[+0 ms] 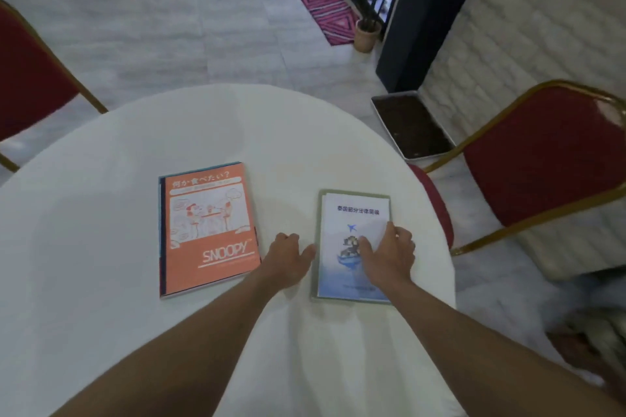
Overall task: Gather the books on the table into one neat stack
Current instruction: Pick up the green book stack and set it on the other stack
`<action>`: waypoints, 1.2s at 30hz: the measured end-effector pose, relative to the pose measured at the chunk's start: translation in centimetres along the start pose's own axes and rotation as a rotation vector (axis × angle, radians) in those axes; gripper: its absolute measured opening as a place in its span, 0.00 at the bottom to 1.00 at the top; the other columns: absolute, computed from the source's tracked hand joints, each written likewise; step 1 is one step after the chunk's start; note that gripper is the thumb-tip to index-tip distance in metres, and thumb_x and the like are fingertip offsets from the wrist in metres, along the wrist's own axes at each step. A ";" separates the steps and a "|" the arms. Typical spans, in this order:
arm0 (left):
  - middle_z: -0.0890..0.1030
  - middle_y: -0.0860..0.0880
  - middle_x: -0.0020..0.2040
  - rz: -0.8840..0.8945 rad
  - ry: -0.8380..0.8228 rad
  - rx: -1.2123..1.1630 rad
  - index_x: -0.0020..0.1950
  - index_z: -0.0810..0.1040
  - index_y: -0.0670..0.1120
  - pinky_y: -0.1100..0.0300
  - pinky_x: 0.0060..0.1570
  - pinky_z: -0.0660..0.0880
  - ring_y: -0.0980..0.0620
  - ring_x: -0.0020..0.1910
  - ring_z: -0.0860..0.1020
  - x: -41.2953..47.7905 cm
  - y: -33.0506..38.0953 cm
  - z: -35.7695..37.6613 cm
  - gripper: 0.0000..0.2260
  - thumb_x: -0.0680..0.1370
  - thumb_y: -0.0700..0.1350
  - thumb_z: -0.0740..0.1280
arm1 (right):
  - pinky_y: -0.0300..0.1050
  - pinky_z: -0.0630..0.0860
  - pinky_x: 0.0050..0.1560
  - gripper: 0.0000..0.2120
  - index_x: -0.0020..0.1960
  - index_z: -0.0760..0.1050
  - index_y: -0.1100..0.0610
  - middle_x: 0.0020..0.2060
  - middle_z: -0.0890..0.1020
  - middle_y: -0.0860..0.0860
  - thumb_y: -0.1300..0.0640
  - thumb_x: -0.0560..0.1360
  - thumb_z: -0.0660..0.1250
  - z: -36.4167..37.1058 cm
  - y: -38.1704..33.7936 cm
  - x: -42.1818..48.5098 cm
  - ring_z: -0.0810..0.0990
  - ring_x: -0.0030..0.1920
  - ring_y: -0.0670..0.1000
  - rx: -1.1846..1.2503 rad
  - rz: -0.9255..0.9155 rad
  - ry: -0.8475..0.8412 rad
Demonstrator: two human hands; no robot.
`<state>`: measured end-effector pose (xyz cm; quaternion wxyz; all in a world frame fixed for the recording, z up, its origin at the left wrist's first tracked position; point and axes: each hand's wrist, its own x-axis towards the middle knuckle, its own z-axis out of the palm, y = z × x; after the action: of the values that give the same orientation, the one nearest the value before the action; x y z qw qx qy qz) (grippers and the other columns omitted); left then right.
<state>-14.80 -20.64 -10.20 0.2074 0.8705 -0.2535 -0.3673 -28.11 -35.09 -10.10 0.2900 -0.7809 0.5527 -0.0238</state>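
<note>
An orange book (pixel 206 227) marked SNOOPY lies flat on the left of the round white table (pixel 101 213), with the edges of other books showing under it. To its right lies a white-and-blue booklet (pixel 352 213) on top of a grey-green book (pixel 317 247). My left hand (pixel 288 256) rests on the tablecloth between the two piles, its thumb against the left edge of the grey-green book. My right hand (pixel 389 252) lies flat on the booklet's cover, fingers spread, pressing down.
Red chairs with gold frames stand at the far left (pixel 30 71) and at the right (pixel 542 159). On the floor beyond the table are a tray of soil (pixel 410 125), a potted plant (pixel 367 34) and a pink mat (pixel 327 12).
</note>
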 end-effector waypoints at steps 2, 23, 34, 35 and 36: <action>0.75 0.37 0.61 -0.048 -0.065 -0.052 0.62 0.74 0.37 0.48 0.62 0.72 0.37 0.62 0.74 0.4 1.5 1.4 0.24 0.80 0.58 0.57 | 0.55 0.67 0.68 0.33 0.73 0.64 0.63 0.68 0.68 0.63 0.45 0.76 0.68 0.0 1.9 0.6 0.68 0.69 0.64 0.076 0.099 -0.091; 0.84 0.41 0.49 -0.382 0.007 -0.839 0.51 0.79 0.41 0.49 0.44 0.82 0.41 0.44 0.85 -0.2 2.0 3.3 0.22 0.59 0.49 0.70 | 0.55 0.83 0.50 0.37 0.61 0.66 0.50 0.60 0.75 0.56 0.49 0.56 0.78 -0.4 3.6 0.6 0.82 0.53 0.55 0.584 0.188 -0.317; 0.76 0.47 0.59 0.084 0.000 -0.549 0.65 0.63 0.47 0.50 0.55 0.78 0.48 0.56 0.77 -3.8 2.4 -2.6 0.25 0.73 0.40 0.70 | 0.44 0.82 0.45 0.27 0.58 0.62 0.57 0.49 0.81 0.50 0.62 0.69 0.76 -5.2 -0.6 -0.7 0.83 0.49 0.47 0.672 -0.160 -0.232; 0.75 0.48 0.61 0.147 0.012 -0.449 0.67 0.61 0.48 0.47 0.58 0.78 0.48 0.59 0.77 -4.1 2.1 -2.8 0.27 0.72 0.44 0.70 | 0.42 0.82 0.45 0.27 0.57 0.61 0.57 0.49 0.81 0.49 0.62 0.69 0.77 -5.4 -0.5 -0.9 0.82 0.51 0.47 0.646 -0.199 -0.210; 0.75 0.48 0.63 0.199 0.028 -0.363 0.68 0.61 0.51 0.45 0.59 0.77 0.47 0.61 0.76 -4.4 1.7 -2.8 0.28 0.71 0.48 0.69 | 0.39 0.81 0.43 0.28 0.57 0.60 0.56 0.50 0.80 0.48 0.62 0.69 0.77 -5.5 -0.3 -1.1 0.81 0.51 0.46 0.615 -0.235 -0.188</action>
<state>-15.90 -18.91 -5.11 0.3998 0.7944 -0.2651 -0.3726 -30.23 -36.44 -5.05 0.5570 -0.7139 0.3969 -0.1504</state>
